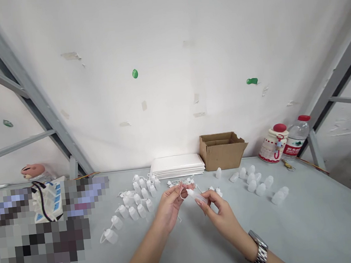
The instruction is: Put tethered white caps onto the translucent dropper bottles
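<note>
My right hand (218, 208), with a watch at its wrist, is closed around a small translucent plastic bottle (198, 196), tilted with its top to the left. Fingers of my left hand (170, 205) pinch at the white cap (190, 192) on the bottle's end; a thin looped strap hangs beside them. Behind both hands lie loose white caps with straps (188, 181), partly hidden by my fingers. To the left stand several capped bottles (133, 213) with strap loops. Several bottles without visible caps (261, 189) stand or lie on the right.
A stack of white flat sheets or boxes (177, 164) and an open cardboard box (224, 153) sit against the wall. At the back right are a red-lidded flask (272, 145) and a water bottle (295, 137). A power strip (55, 198) lies left, near a blurred-out area.
</note>
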The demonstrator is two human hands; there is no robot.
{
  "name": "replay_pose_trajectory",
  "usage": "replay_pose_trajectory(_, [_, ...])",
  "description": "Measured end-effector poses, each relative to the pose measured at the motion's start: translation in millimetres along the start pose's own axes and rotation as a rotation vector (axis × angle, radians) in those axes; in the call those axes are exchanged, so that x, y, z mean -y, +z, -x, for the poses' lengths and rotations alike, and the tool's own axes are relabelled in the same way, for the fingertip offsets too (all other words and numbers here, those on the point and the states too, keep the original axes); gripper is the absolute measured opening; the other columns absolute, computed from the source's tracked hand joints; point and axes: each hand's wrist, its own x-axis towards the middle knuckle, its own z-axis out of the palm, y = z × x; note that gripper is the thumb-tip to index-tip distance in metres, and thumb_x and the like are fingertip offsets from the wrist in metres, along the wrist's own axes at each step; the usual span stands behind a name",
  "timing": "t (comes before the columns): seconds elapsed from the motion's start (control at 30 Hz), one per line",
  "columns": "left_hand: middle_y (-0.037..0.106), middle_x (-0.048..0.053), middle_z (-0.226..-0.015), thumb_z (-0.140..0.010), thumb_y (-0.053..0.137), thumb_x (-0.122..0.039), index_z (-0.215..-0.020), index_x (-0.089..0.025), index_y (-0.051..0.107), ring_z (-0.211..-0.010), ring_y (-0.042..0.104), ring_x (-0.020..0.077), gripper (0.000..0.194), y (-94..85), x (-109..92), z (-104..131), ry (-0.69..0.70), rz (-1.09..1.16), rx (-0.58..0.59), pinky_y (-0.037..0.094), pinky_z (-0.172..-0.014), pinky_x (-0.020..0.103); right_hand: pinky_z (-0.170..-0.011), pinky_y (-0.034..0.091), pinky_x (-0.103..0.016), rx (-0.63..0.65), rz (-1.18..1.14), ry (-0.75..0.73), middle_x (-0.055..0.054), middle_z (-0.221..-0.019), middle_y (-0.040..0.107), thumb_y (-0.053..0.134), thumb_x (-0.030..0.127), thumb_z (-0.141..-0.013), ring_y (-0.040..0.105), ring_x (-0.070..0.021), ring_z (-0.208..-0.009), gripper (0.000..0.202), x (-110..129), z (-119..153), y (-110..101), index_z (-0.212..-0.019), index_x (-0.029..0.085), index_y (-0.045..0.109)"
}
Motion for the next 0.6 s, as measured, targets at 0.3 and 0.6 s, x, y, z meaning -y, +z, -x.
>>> replay_pose_trajectory(0.3, [0.073, 0.008, -0.084, -0.072, 0.066, -0.031, -0.076, -0.013, 0.071, -0.083, 0.064, 0.0176, 0.019, 2.8, 0.2, -0.6, -0.031, 0.045, -0.055, 0.044, -0.083, 0.027, -0.063, 0.037, -0.028, 0.006, 0.005, -0.005, 0.001, -0.065, 0.051, 0.049, 0.043, -0.084, 0.048, -0.0175, -0.067, 0.024, -2.7, 0.7, -0.2, -0.077, 0.021, 0.054])
replay_pose_trajectory(0.6, [0.073, 0.007, -0.083, -0.074, 0.064, -0.031, -0.076, -0.013, 0.071, -0.080, 0.064, 0.0159, 0.020, 2.9, -0.1, 0.0, -0.036, 0.036, -0.048, 0.045, -0.079, 0.025, -0.065, 0.037, -0.028, 0.006, 0.016, -0.015, 0.002, -0.064, 0.051, 0.049, 0.042, -0.084, 0.048, -0.0168, -0.066, 0.023, -2.1, 1.2, -1.4, -0.077, 0.021, 0.054])
